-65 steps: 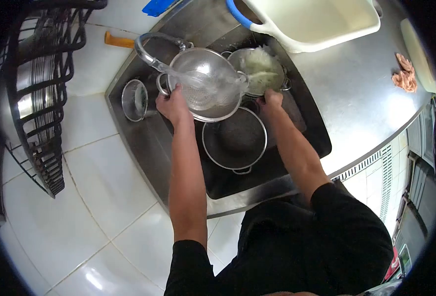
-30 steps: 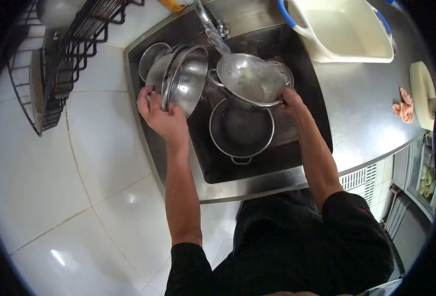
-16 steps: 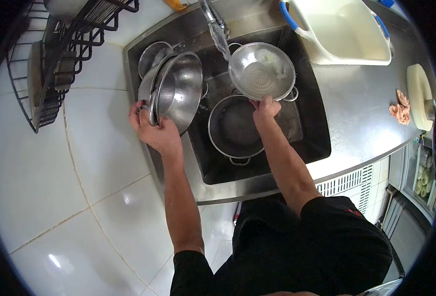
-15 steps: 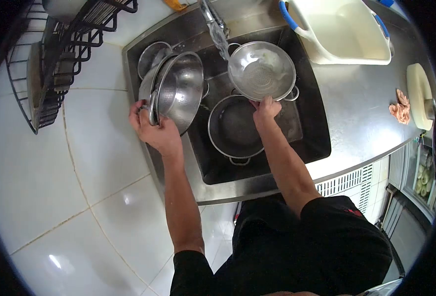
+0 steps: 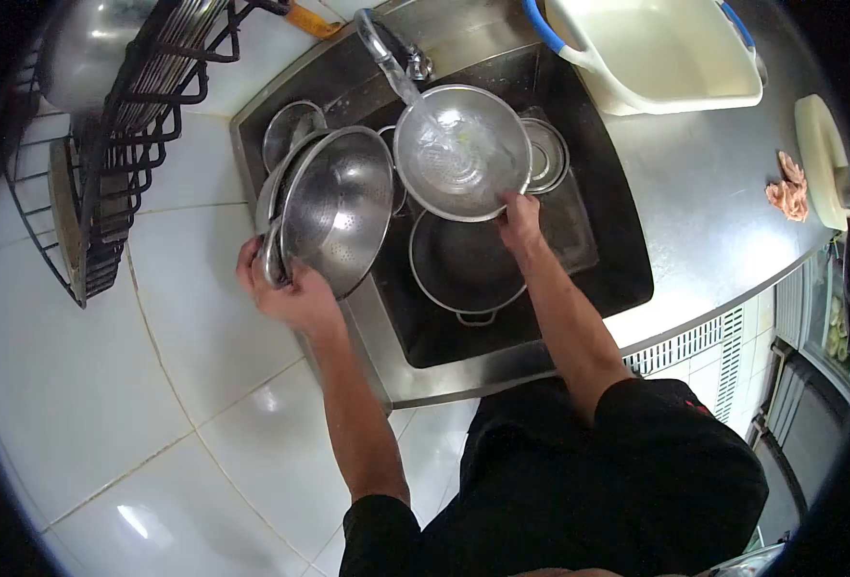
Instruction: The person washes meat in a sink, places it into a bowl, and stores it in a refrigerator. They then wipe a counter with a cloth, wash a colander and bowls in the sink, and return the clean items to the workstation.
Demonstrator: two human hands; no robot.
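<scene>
My left hand [image 5: 295, 300] is closed around the loop handle of a steel colander [image 5: 343, 216], which is tilted on its side at the sink's left edge. Another metal vessel [image 5: 277, 183] is nested behind it, mostly hidden. My right hand [image 5: 521, 226] grips the near rim of a second steel colander [image 5: 458, 159]. Water from the tap [image 5: 375, 43] runs into this one, and small greenish bits show inside. Below it a dark two-handled pan [image 5: 463, 264] lies in the sink, partly covered.
The dark sink basin [image 5: 617, 279] also holds a round metal piece [image 5: 548, 159] at right. A cream tub [image 5: 656, 58] with blue handles stands on the counter, with pinkish scraps [image 5: 788, 192] beside a pale block [image 5: 822, 163]. A black rack [image 5: 107, 212] hangs at left.
The right-hand colander has moved left under the tap's stream, uncovering the round metal piece at its right. The left-hand colander has tipped further open towards the camera and shifted slightly down.
</scene>
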